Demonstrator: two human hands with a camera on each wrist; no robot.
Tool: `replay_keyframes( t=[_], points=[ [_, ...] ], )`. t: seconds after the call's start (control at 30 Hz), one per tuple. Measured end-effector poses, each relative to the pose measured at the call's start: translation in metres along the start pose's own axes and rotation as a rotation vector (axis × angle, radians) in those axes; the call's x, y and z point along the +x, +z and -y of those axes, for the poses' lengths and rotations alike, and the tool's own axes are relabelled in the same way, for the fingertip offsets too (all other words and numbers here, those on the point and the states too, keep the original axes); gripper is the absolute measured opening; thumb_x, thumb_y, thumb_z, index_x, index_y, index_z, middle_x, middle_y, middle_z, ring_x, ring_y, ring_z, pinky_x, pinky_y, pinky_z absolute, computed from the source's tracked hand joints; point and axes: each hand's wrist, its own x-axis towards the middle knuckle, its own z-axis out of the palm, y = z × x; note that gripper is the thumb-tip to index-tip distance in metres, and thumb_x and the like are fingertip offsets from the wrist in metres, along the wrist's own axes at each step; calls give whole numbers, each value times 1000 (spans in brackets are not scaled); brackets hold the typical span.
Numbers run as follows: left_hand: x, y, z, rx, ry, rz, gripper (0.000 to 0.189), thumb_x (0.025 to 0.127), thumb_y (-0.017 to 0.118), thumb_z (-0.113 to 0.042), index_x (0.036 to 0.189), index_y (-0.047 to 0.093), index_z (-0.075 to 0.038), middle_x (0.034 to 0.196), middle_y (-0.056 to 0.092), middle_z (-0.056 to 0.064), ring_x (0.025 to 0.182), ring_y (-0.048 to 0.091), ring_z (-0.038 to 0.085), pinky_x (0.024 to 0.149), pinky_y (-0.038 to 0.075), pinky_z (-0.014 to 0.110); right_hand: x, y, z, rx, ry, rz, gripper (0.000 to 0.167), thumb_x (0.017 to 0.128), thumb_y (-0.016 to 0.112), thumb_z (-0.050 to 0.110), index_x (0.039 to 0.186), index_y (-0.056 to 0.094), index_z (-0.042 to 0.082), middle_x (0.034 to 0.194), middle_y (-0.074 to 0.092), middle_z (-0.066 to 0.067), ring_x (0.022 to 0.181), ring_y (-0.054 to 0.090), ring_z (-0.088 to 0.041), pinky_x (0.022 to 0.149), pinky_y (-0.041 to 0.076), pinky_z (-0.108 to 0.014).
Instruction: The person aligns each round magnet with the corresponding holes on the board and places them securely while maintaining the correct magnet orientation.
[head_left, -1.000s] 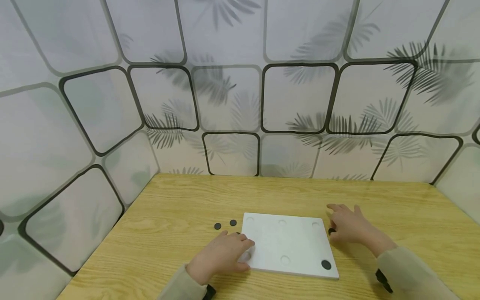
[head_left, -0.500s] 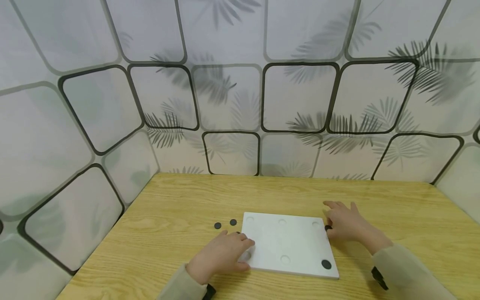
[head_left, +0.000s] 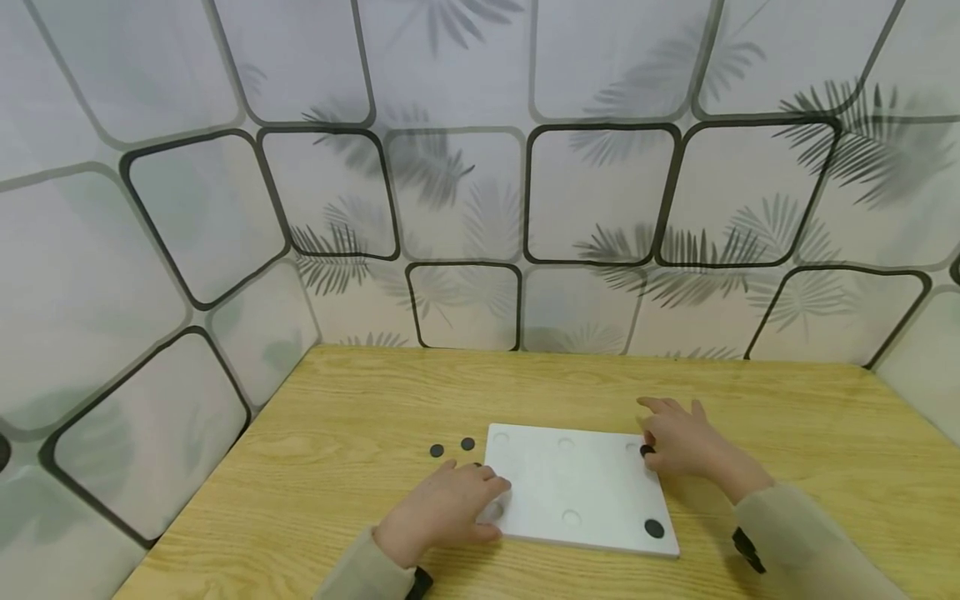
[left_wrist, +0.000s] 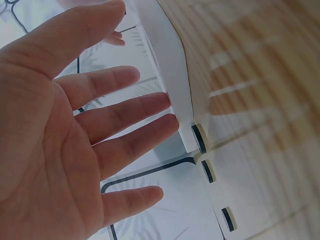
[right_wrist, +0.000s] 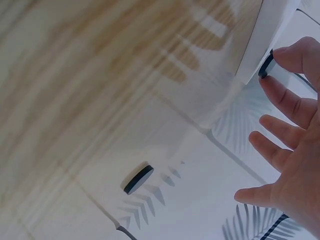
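A white board (head_left: 600, 492) with shallow round recesses lies on the table. My right hand (head_left: 686, 443) pinches a black disc (right_wrist: 267, 64) between thumb and index finger, close over the board's far right corner; its other fingers are spread. My left hand (head_left: 444, 508) lies at the board's left edge, fingers extended and holding nothing, as the left wrist view (left_wrist: 60, 145) shows. Another black disc (head_left: 654, 528) sits in the near right recess. Left of the board are a black disc (head_left: 437, 450), a second disc (head_left: 468, 443) and a third disc (left_wrist: 199, 138), mostly hidden by my left hand in the head view.
The wood-grain table (head_left: 360, 392) runs back to a patterned curtain (head_left: 465, 200), which also encloses the left side. One more black disc (right_wrist: 138, 179) lies on the table beyond the board's right side, hidden in the head view by my right hand.
My right hand has moved left with the pinched disc, from beside the board to over its far right corner. The left hand has stayed in place.
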Motion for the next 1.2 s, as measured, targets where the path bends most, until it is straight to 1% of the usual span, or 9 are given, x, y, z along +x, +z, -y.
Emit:
replay_keyframes(
  t=[0.17, 0.4, 0.67, 0.9, 1.2],
  points=[
    [-1, -2, -1, 9, -1, 1, 46, 75, 66, -42, 115, 57, -20, 105, 56, -7, 97, 52, 11, 85, 41, 43, 4, 0, 4, -1, -6, 6, 18, 67, 67, 14, 60, 51, 19, 127, 40, -23, 113, 35, -44, 82, 10, -74],
    [0, -1, -1, 1, 2, 7, 46, 75, 66, -41, 115, 57, -20, 105, 56, -7, 98, 52, 11, 85, 41, 43, 8, -1, 9, -15, -24, 17, 21, 68, 68, 14, 60, 50, 19, 126, 41, -23, 112, 36, -44, 81, 13, -74],
    [1, 0, 0, 9, 2, 5, 46, 76, 66, -41, 115, 57, -20, 106, 56, -7, 98, 52, 11, 85, 41, 43, 11, -1, 12, -30, -14, 39, 21, 68, 69, 15, 60, 51, 19, 125, 42, -23, 112, 36, -44, 81, 14, -74],
    [0, 0, 0, 17, 4, 4, 46, 75, 66, -42, 114, 57, -20, 104, 56, -7, 97, 53, 11, 84, 41, 43, 12, -1, 14, -17, -5, 69, 18, 70, 68, 14, 62, 53, 19, 126, 41, -23, 113, 35, -44, 81, 12, -74],
    [0, -1, 0, 18, 8, -3, 46, 74, 67, -42, 114, 58, -20, 103, 56, -7, 95, 53, 11, 84, 42, 42, 11, 0, 14, -11, 5, 76, 17, 72, 68, 14, 63, 54, 18, 126, 41, -23, 113, 35, -45, 81, 13, -74]
  ],
)
